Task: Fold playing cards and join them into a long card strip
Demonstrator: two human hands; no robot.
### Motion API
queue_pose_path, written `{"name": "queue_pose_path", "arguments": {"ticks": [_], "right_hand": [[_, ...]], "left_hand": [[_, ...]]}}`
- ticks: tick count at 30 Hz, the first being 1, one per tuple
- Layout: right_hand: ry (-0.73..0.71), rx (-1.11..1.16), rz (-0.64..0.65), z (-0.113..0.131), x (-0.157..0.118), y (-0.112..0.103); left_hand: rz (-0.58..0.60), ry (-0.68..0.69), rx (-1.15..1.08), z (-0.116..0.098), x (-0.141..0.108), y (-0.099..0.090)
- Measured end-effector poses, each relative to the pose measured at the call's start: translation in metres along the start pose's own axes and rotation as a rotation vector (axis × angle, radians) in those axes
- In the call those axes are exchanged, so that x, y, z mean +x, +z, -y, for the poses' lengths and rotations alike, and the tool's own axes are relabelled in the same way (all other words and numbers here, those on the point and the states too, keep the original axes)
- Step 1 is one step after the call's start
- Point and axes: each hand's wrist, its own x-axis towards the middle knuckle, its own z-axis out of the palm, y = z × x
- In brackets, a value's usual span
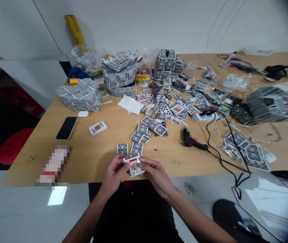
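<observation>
My left hand [115,171] and my right hand [157,173] hold playing cards [134,167] between them at the table's front edge. A face card shows upward, and a strip with a patterned back lies across its top edge. My thumbs press on the two sides of the cards, while most of the other fingers are hidden beneath. Just beyond the hands lie two patterned pieces made of cards, one at the left [122,149] and one at the right [136,148]. More such card pieces [137,135] stretch away behind them. How the held cards are joined cannot be made out.
A black glue gun [193,140] lies to the right, its cable running to a power strip [204,116]. Loose cards [170,109] heap behind. Woven card baskets [79,94] stand at the back left. A phone [67,128] and a card stack [98,128] lie at left.
</observation>
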Motion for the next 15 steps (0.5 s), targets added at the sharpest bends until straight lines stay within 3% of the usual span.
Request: {"name": "queue_pose_path", "arguments": {"ticks": [3, 8, 15], "right_hand": [[0.042, 0.005, -0.02, 0.005, 0.0, -0.005], [-0.06, -0.076, -0.053, 0.007, 0.0, -0.006], [-0.012, -0.024, 0.033, 0.013, 0.002, -0.007]], "left_hand": [[0.034, -0.012, 0.024, -0.001, 0.004, -0.003], [0.072, -0.036, -0.041, 0.004, 0.005, -0.001], [0.037, -0.148, -0.243, 0.001, 0.005, 0.004]]}}
